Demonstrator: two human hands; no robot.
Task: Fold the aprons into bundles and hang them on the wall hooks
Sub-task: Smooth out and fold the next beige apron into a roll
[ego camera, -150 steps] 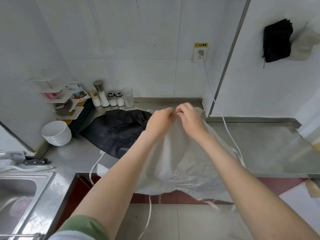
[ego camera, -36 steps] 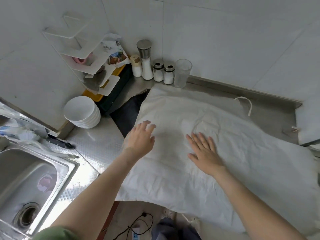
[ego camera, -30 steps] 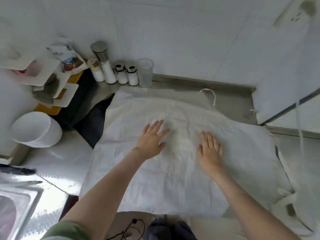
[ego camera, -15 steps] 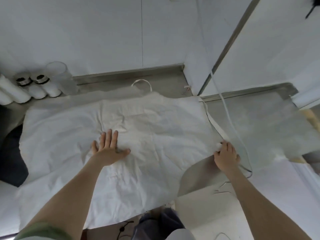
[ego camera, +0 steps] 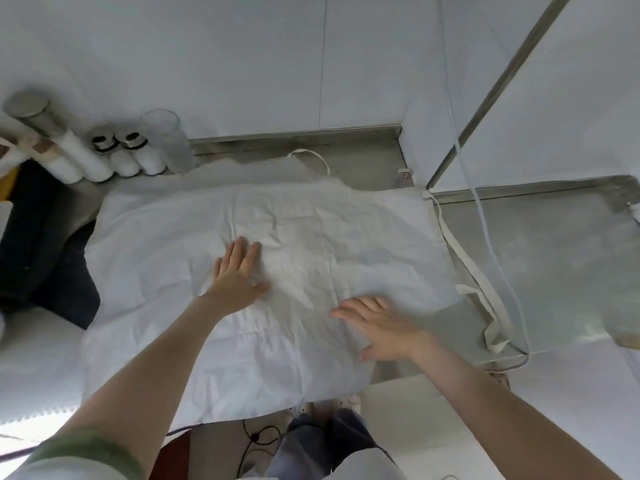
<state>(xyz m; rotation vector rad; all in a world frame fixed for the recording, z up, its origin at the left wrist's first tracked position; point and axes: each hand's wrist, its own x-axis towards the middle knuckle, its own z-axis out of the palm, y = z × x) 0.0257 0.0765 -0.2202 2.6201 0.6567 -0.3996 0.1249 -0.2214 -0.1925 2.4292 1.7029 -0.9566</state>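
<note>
Partly, the view is spoiled by blur and by the wide lens. The left edge cuts off a dark cloth (ego camera: 69, 282), which lies half under the white apron (ego camera: 166, 271), so I cannot tell what it is. The right hand (ego camera: 388, 332) is smeared, though its fingers show as straight and flat on the apron's lower right part, near its edge. The left hand (ego camera: 237, 277) lies palm down on the apron's middle, fingers straight and close together, gripping nothing.

The apron lies spread and creased over a steel surface (ego camera: 561, 258) at the centre of the frame, its near hem hanging over the front edge. Its neck loop (ego camera: 310, 155) lies at the top, towards the white tiled wall (ego camera: 242, 64). One waist tie (ego camera: 474, 271) trails down the bare steel at the right, beside a thin white cord (ego camera: 485, 220) that hangs from above.

Counted: two hands, one white apron, one dark cloth. At upper left, against the wall, stand one clear glass (ego camera: 169, 140), two black-ringed shakers (ego camera: 104, 145) and one steel-capped mill (ego camera: 31, 109).
</note>
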